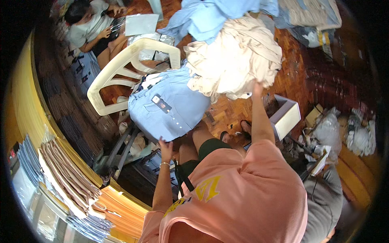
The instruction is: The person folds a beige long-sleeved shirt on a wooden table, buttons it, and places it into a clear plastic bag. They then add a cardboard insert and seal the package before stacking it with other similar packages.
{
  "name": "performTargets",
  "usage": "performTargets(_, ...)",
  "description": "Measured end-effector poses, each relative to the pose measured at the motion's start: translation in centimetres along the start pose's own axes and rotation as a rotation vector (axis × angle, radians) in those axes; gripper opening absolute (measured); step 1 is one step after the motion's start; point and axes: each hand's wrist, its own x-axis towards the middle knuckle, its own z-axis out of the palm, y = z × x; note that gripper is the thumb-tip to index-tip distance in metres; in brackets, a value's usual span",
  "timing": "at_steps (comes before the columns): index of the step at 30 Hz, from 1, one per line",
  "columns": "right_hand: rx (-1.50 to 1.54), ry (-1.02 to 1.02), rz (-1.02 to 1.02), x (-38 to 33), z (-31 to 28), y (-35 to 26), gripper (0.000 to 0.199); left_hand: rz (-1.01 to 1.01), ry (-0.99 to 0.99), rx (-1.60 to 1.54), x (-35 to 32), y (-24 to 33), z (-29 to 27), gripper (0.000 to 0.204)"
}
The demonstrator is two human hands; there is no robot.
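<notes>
Reaches two ways.
Rests left hand (pixel 165 149), fingers parted, by light-blue folded cloth shirts (pixel 182 97), likely near for access; touches far crumpled cream fabric heap (pixel 237 56) with right hand (pixel 257 89), grip untellable.

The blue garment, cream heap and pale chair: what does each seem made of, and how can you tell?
The blue garment: matte cloth, judging by its soft drape; the fibre is unclear.
The cream heap: thin, matte cloth, by its many crumpled folds, though glare washes out part.
The pale chair: probably smooth moulded plastic, by its rounded, slatted back.
</notes>
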Motion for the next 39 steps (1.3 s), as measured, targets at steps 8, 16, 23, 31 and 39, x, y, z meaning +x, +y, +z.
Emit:
performTargets(8,-0.587,-0.314,-0.269,-15.8,-3.4,0.0,0.054,0.022,-0.350,0.288,0.5,-3.7,-0.7,0.050)
performTargets(16,-0.589,-0.692,-0.062,-25.7,-10.7,7.2,0.036,0.095,-0.118,0.372,2.0,3.8,-3.6,0.042)
performTargets(23,-0.171,-0.092,-0.051,-14.9,-18.3,2.7,0.025,0.178,-0.476,0.365,5.6,19.0,6.7,0.050)
performTargets(31,-0.045,-0.311,-0.052,-5.1,-16.7,-0.5,0.025,0.934,-0.397,0.622,14.6,46.5,30.7,0.061)
performTargets(39,0.080,-0.427,0.017,-2.8,-19.8,-0.6,0.025,0.663,-0.187,0.812,18.2,53.7,37.1,0.036)
